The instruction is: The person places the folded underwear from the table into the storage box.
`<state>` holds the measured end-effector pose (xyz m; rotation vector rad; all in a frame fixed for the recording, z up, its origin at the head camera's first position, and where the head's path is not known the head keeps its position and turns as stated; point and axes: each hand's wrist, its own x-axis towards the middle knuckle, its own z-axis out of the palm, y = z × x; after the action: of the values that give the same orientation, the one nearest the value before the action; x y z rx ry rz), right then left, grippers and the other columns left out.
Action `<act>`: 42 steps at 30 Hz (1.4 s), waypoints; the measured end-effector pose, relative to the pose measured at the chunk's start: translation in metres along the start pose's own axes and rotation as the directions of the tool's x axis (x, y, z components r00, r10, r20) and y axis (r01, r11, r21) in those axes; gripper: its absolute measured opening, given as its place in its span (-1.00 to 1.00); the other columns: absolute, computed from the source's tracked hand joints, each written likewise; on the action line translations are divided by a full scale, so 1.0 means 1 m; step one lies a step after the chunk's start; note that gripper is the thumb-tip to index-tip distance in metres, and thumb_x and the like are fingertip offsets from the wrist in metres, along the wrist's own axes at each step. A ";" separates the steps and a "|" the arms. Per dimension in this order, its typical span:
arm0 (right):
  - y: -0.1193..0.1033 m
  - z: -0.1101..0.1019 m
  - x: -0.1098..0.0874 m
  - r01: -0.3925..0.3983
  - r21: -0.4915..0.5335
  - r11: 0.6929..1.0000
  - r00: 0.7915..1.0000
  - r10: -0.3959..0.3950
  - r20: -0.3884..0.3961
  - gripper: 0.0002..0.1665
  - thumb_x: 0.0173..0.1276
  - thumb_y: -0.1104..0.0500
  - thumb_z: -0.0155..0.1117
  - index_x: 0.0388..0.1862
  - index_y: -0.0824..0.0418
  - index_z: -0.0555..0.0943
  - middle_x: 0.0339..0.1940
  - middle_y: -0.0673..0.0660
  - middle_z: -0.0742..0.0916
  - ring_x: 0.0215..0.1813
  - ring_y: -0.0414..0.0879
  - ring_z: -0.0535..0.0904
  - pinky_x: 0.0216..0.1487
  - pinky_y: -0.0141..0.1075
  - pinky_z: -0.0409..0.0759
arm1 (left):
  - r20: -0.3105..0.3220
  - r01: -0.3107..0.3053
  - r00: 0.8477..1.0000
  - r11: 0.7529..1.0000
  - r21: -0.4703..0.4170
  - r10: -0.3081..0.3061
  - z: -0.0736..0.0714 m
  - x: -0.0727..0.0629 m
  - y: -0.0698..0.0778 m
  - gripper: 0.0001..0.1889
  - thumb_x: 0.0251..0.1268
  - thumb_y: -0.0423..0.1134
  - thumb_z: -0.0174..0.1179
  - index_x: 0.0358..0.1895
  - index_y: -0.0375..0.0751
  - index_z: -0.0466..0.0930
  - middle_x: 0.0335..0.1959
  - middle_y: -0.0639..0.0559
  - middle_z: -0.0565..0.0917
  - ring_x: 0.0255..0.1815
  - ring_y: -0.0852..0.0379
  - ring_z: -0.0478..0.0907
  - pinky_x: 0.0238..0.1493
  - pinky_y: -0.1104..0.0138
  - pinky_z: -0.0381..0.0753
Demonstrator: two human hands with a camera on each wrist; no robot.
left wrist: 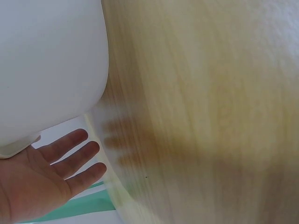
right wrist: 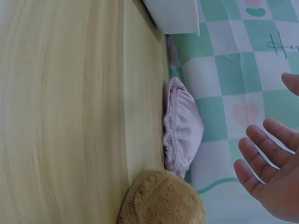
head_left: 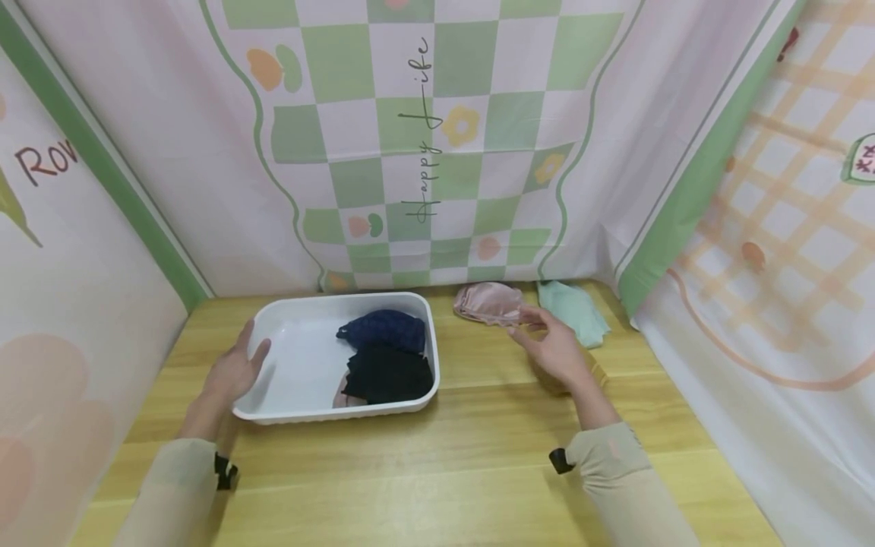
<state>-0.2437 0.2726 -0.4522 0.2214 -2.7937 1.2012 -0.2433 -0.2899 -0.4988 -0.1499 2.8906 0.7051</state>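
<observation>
A white tray [head_left: 301, 416] stands on the table, with a navy garment [head_left: 386, 332], a black garment [head_left: 390, 374] and a bit of pinkish cloth [head_left: 347, 395] in its right part. At its left end my left hand [head_left: 234, 374] touches the rim, thumb on the inner side; three fingers stretch straight outside the tray wall [left wrist: 56, 60]. My right hand [head_left: 552, 348] hovers with spread fingers, holding nothing. Below it lies a mustard, cup-shaped knit garment [right wrist: 163, 200], partly covered by the hand in the head view. Beside the fingertips is a pink satin, lace-edged garment [head_left: 488, 302].
A mint-green garment [head_left: 574, 311] lies at the back right of the wooden table [head_left: 410, 486]. Printed curtains [head_left: 403, 175] hang along the back edge and both sides. Each wrist carries a small black device [head_left: 562, 460].
</observation>
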 end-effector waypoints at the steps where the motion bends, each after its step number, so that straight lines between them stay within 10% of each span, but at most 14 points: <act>1: 0.001 -0.001 0.000 -0.001 0.002 1.000 1.000 0.001 -0.004 -0.22 0.42 -0.24 0.22 0.47 0.11 0.36 0.27 0.24 0.63 0.29 0.24 0.53 0.31 0.13 0.52 | -0.002 -0.002 1.000 1.000 0.001 0.002 0.000 0.000 0.000 -0.12 0.51 0.38 -0.60 0.60 -0.15 -0.56 0.53 -0.57 -0.06 0.44 -0.63 0.07 0.45 -0.33 0.15; 42: 0.034 -0.039 -0.020 -0.095 -0.059 0.994 0.993 0.091 -0.073 -0.18 0.45 -0.29 0.15 0.48 0.18 0.34 0.27 0.30 0.63 0.26 0.25 0.54 0.19 0.15 0.57 | -0.016 -0.021 1.000 1.000 0.007 0.021 0.000 -0.002 -0.001 -0.11 0.51 0.37 -0.61 0.60 -0.22 -0.49 0.51 -0.58 -0.01 0.42 -0.63 0.12 0.43 -0.33 0.21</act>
<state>-0.2283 0.3260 -0.4527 0.0439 -2.8026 1.1152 -0.2416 -0.2901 -0.4990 -0.1248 2.9132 0.7013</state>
